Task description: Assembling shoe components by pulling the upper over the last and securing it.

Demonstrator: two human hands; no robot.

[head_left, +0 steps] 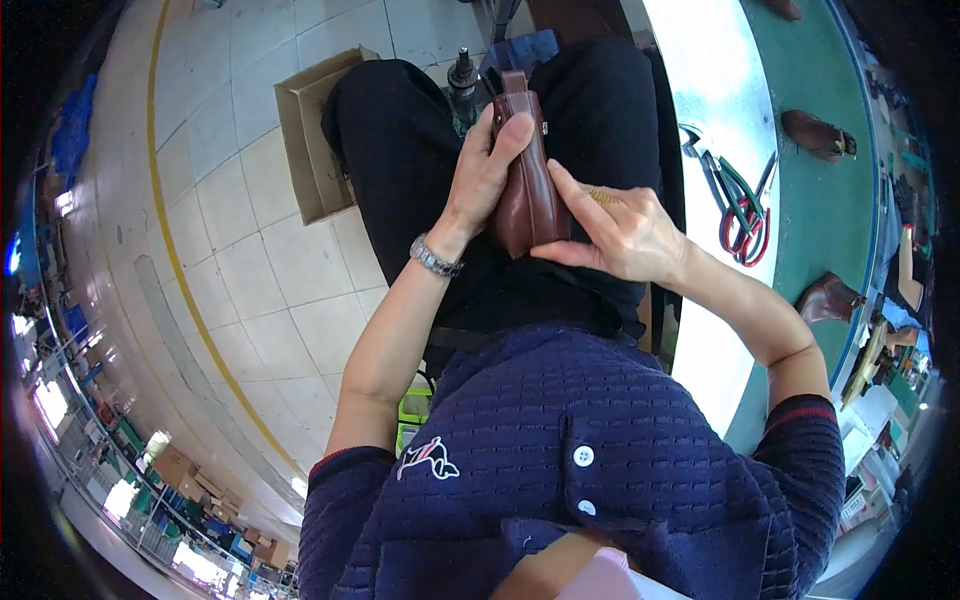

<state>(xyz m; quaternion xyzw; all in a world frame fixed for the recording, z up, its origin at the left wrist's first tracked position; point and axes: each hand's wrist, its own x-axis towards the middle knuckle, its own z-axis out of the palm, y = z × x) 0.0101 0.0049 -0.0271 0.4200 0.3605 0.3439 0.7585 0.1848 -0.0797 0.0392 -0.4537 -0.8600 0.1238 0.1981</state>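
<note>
A brown leather boot (530, 198) stands out over my lap, its narrow end with a pull tab pointing away from me and a seam running down its middle. My left hand (478, 180), with a metal watch at the wrist, grips it from the left, thumb pressed on the leather near the top. From the right, my right hand (628, 232) holds the lower part, index finger along the side and thumb at the bottom end. Its other fingers are curled, and a yellow ring-like band (602, 198) shows on one. The boot's underside is hidden.
Red-handled scissors (745, 238) and green-handled tools (737, 185) lie on the pale bench (712, 300) at my right. Beyond it, a green surface (790, 215) carries brown boots (822, 135). A cardboard box (305, 150) sits left of my knee; a dark metal post (463, 75) rises ahead.
</note>
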